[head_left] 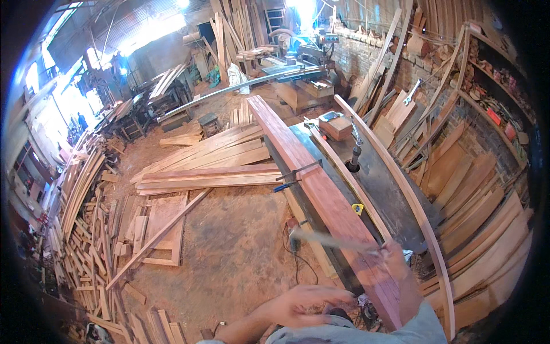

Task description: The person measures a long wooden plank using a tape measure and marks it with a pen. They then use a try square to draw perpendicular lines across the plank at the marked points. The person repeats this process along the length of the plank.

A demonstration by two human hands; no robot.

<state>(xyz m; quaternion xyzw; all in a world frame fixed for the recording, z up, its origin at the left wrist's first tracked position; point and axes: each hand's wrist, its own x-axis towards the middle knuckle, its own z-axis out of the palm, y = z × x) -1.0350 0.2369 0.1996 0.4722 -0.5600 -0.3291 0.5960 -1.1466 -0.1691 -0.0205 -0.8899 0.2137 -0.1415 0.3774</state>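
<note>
Right hand (394, 258) at lower right grips a blurry thin stick (335, 241) pointing left across the long red plank (321, 195); left hand (303, 304) open, holding nothing.

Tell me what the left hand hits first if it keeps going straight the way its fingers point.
The left hand, blurred, points its fingers rightward. Going straight on, it would probably first meet the long reddish board on the workbench, close to the right hand holding a thin blurred stick. Depth is unclear.

Left hand (306, 303) sits blurry at the bottom middle of the frame, fingers spread flat and open, while the right hand (394, 257) is up at lower right, fingers closed in a grip.
</note>
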